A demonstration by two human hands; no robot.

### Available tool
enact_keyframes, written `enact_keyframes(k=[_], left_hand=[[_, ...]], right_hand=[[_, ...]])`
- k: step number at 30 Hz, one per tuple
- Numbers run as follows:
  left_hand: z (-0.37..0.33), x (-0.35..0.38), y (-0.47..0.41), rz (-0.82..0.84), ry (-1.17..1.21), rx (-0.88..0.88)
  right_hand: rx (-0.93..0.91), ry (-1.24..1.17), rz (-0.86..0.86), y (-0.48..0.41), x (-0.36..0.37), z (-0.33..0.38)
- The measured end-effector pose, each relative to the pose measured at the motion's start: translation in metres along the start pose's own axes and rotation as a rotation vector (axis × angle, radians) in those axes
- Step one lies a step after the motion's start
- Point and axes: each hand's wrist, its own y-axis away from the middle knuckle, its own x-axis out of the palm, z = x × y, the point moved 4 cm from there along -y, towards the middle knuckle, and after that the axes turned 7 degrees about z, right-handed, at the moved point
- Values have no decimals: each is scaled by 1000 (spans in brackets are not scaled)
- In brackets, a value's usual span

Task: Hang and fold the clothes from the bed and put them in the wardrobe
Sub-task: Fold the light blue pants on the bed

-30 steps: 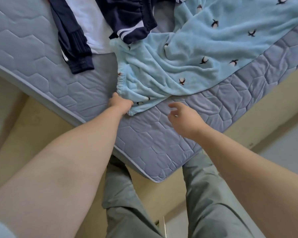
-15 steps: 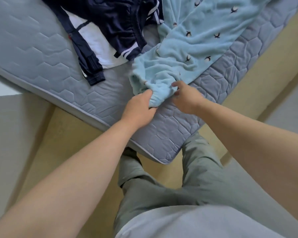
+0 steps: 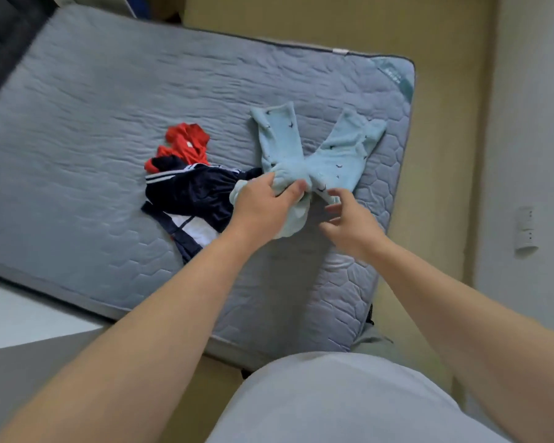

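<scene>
Bed [image 3: 77, 123]: grey-blue quilted mattress, stitched in hexagons near the edge and wavy lines further in, corners rounded. One pair of trousers [image 3: 333, 148], pale blue fleece, soft nap, small dark bird marks, lies on the right part of the bed near the right edge. Its two legs fan away from the person in a V and the waist end is bunched nearest the person. Left hand [image 3: 266, 203]: fingers and thumb curled round the bunched waist, gripping it, cloth hanging in a fold below the palm. Right hand [image 3: 349, 225]: just right of the left, fingers half-curled and spread, tips at the cloth where the legs meet; blurred, so cannot tell whether it pinches or only touches. Left of the trousers and touching them is one navy garment [image 3: 192, 190], smooth, with white stripes, crumpled, lying over one white piece [image 3: 189, 231]. One red garment [image 3: 189, 142], crumpled, sits beyond the navy one and against it. The left half and far strip of the mattress are bare, as is the near strip under both forearms. One wall socket [image 3: 526, 228] is on the right wall, well apart from the bed.
</scene>
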Motion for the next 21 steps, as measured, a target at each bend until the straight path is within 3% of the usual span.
enact_keyframes(k=[7,12,18,21], left_hand=[[-98,-18,28,68,34,192],[-151,-29,50,190,129,308],[-178,-58,61,70,150,420],[-169,-68,60,-56,-4,404]], right_hand=[[-297,-170,-250,39,-44,62],[-506,-53,-359,63,-81,122],[-589,40,-517,79,-130,177],[-656,82,-587,90,-153,201]])
